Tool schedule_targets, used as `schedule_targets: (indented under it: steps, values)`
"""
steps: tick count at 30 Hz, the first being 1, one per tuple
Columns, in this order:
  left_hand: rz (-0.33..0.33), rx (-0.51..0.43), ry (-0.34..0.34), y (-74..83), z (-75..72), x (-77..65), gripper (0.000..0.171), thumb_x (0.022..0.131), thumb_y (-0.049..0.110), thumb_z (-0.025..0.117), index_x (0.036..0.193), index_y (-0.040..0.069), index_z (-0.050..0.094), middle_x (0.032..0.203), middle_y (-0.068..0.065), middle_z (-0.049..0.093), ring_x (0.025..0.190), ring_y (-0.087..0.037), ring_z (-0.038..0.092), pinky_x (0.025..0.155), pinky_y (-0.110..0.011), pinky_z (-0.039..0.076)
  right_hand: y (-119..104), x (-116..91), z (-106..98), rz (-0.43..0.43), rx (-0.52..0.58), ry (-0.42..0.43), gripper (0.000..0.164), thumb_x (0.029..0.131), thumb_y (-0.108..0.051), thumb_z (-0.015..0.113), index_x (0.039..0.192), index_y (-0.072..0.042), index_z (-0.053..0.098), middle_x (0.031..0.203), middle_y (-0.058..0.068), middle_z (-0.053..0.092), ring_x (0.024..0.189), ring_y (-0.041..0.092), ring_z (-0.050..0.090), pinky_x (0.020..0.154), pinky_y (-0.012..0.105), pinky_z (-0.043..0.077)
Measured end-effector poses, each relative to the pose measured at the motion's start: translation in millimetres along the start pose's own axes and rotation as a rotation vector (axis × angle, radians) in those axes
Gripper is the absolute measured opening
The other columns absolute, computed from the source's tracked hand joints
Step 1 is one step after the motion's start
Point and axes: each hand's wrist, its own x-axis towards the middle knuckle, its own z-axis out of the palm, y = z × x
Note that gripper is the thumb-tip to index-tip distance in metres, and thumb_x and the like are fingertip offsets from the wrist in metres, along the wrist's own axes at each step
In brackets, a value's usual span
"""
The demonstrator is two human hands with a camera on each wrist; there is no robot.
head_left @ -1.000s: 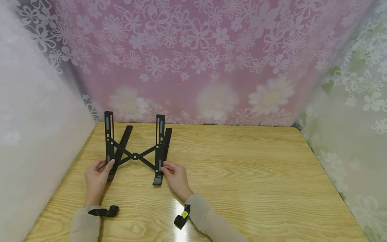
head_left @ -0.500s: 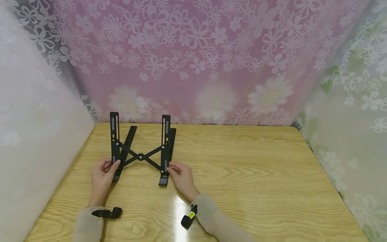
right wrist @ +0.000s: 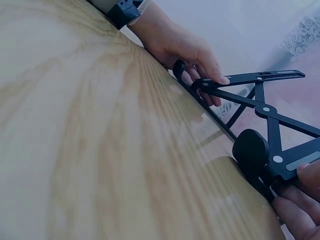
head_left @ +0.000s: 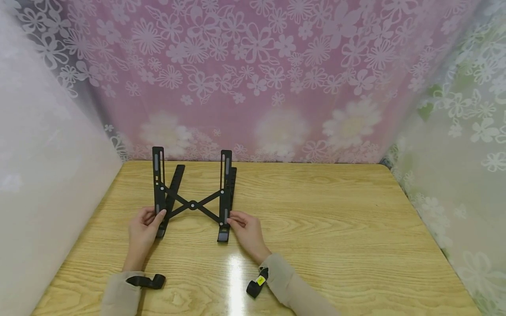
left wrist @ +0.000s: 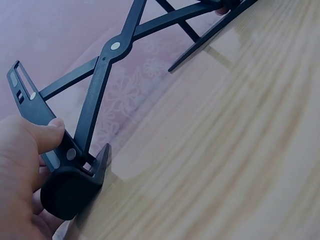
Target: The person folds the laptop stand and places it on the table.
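A black folding laptop stand (head_left: 192, 205) is unfolded on the left half of the table, its crossed bars spread between two raised side rails. My left hand (head_left: 144, 226) pinches the lower front of the left rail, thumb on top and fingers beneath. On the other side, my right hand (head_left: 248, 232) pinches the lower front of the right rail. The left wrist view shows the left thumb (left wrist: 50, 135) pressed on the rail of the stand (left wrist: 102, 65) near its front lip. In the right wrist view the right fingers (right wrist: 295, 210) are partly cut off by the frame edge.
The wooden table (head_left: 336, 228) extends far to the right of the stand. A pink floral curtain (head_left: 253, 87) hangs behind its back edge. Pale sheets (head_left: 51, 145) stand along the left and right sides. Black camera straps (head_left: 146, 281) sit on both wrists.
Both hands and the laptop stand have shifted to the right together across the table. The grip on each rail looks the same, and the stand keeps its unfolded shape.
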Motion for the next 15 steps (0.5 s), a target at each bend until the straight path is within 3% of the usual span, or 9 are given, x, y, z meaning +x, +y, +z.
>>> schedule_targets:
  steps: [3, 9, 15]
  values:
    - [0.013, -0.018, 0.002, 1.8, 4.2, -1.4, 0.024, 0.091, 0.012, 0.074, 0.106, -0.005, 0.066, 0.105, -0.023, 0.071, 0.079, 0.01, 0.062, 0.07, -0.008, 0.05, -8.1, -1.9, -5.9, -0.014, -0.011, -0.004, 0.022, 0.091, 0.004, 0.066, 0.112, 0.01, 0.069, 0.107, 0.022, 0.071, 0.097, 0.031, 0.071, 0.083, 0.026, 0.056]
    - [0.002, -0.032, -0.003, 3.8, 14.5, -4.8, 0.024, 0.091, 0.013, 0.074, 0.106, -0.005, 0.066, 0.106, -0.022, 0.071, 0.081, 0.01, 0.062, 0.071, -0.008, 0.05, 20.3, 2.2, -13.4, 0.012, -0.001, 0.014, 0.025, 0.092, -0.002, 0.069, 0.116, 0.003, 0.07, 0.108, 0.014, 0.072, 0.099, 0.025, 0.071, 0.085, 0.025, 0.055]
    - [0.018, -0.014, -0.015, 6.9, 23.8, -8.1, 0.025, 0.092, 0.015, 0.073, 0.105, -0.004, 0.065, 0.105, -0.023, 0.071, 0.082, 0.009, 0.062, 0.072, -0.008, 0.05, 27.3, 3.7, -24.9, -0.006, -0.013, 0.031, 0.024, 0.092, -0.006, 0.07, 0.114, 0.001, 0.071, 0.104, 0.011, 0.074, 0.095, 0.02, 0.072, 0.083, 0.025, 0.056]
